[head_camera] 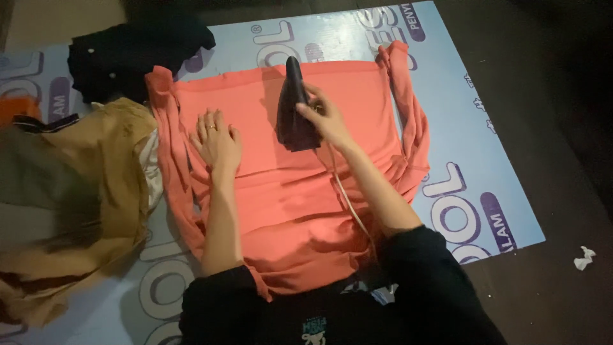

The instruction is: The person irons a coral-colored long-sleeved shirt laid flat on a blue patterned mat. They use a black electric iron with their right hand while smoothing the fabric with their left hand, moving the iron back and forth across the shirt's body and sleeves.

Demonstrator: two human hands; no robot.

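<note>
While your left hand (pixel 217 142) lies flat on the coral long-sleeved top (pixel 287 191), fingers spread and holding nothing, it is only pinning the cloth near the left sleeve; keep it there, palm down, well clear of the iron's path. At the far left a heap of tan garments (pixel 76 191) sits against the top's left sleeve, with a black garment (pixel 134 51) beyond it at the far edge; neither should be allowed to creep onto the work area. The top itself is spread face down or face up, which I cannot tell, across a pale blue printed mat (pixel 472 128) on the floor, its body mostly flat, its sleeves bunched along both sides.

Just right of the flat hand, the dark iron (pixel 295 108) stands on the upper middle of the top, nose pointing away from you. Your right hand (pixel 322 116) has its fingers wrapped round the handle in a closed grip. The white cord (pixel 348 198) trails back along your right forearm over the cloth; judged from this, it could drag creases in, so lift it aside. Stroke toward the far hem in straight passes, and tension the cloth with the left hand ahead of each pass. A scrap of white paper (pixel 584 257) lies on the dark floor at the near right.
</note>
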